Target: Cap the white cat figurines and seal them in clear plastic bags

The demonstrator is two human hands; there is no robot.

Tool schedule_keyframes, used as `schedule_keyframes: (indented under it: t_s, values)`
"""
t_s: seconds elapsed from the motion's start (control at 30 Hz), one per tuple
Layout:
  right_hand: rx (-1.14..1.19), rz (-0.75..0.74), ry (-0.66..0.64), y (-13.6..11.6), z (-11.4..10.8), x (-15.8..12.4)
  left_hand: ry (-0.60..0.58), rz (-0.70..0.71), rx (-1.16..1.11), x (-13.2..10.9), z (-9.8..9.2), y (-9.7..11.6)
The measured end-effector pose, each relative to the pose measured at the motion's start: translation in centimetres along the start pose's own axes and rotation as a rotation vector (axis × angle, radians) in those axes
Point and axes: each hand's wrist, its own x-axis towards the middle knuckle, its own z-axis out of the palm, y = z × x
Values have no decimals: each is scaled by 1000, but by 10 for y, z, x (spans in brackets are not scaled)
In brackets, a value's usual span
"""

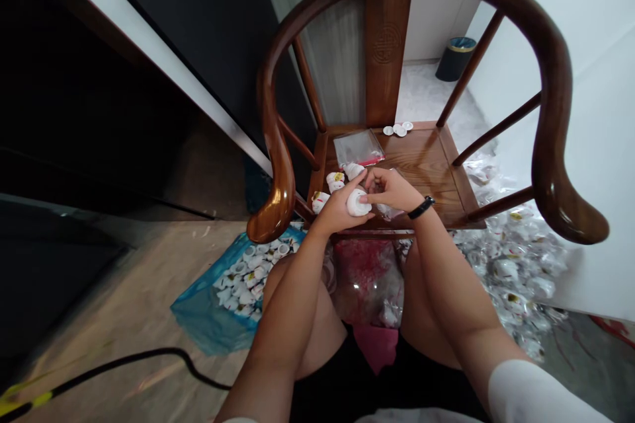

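Note:
A small rounded white figurine (358, 202) lies in my left hand (338, 213), whose fingers wrap around it over the chair seat. My right hand (389, 189) is closed, its fingers curled and its thumb pressed onto the figurine's pale face. Whether anything small is inside those curled fingers is hidden. Just beyond my left hand, a white figurine with yellow and red markings (335, 180) stands on the seat, with another marked figurine (319, 201) closer in. A crumpled clear plastic bag (391, 211) sits under my right hand.
The wooden chair's seat (421, 168) bears a stack of clear bags (358, 147) and several white discs (388, 131). A blue sack (213, 324) of white figurines is at left. Bagged figurines (510, 271) heap up at right. Curved armrests (553, 92) surround the seat.

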Motion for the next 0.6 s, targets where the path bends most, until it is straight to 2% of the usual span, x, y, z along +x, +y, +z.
schedule_keyframes:
  t_s: [0.13, 0.3, 0.6]
  values:
    - [-151, -44, 48, -7, 7, 0, 81, -90, 99, 0, 1, -1]
    - [-322, -47, 35, -16, 19, 1, 185, -194, 285, 1, 2, 2]
    - [-343, -27, 173, -18, 34, -2, 254, -98, 299, 2, -1, -5]
